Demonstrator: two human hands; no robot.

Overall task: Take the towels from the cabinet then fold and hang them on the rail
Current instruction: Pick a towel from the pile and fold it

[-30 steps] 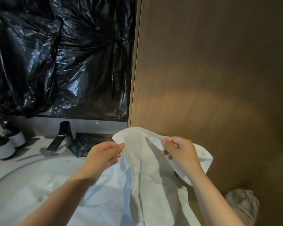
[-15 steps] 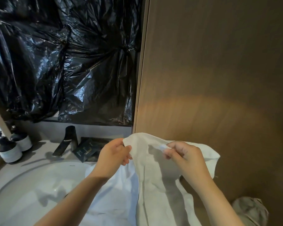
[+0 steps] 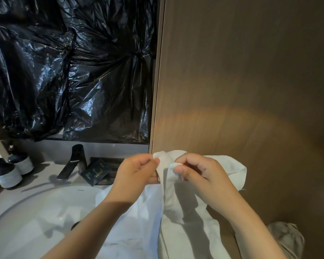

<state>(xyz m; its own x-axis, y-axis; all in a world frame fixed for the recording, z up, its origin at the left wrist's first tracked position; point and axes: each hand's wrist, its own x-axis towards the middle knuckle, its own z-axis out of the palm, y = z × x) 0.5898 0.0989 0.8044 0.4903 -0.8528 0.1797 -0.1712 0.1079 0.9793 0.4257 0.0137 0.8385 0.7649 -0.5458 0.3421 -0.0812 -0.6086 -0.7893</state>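
A white towel (image 3: 176, 212) hangs in front of me, its upper edge bunched between both hands. My left hand (image 3: 135, 174) pinches the top edge on the left. My right hand (image 3: 200, 174) pinches a corner of the same edge, close beside the left hand. The towel's lower part drapes down over the sink rim and out of view. Neither a rail nor an open cabinet shows.
A brown wooden panel (image 3: 251, 90) fills the right side. Black plastic sheeting (image 3: 73, 71) covers the wall on the left. Below it are a dark faucet (image 3: 73, 161), a white basin (image 3: 26, 221), two pump bottles (image 3: 7, 172) and a dark box (image 3: 97, 172). A grey slipper (image 3: 288, 238) lies at the bottom right.
My hands have drawn together along the towel's top edge, so the span between them has closed. The view has shifted slightly, bringing the pump bottles further in.
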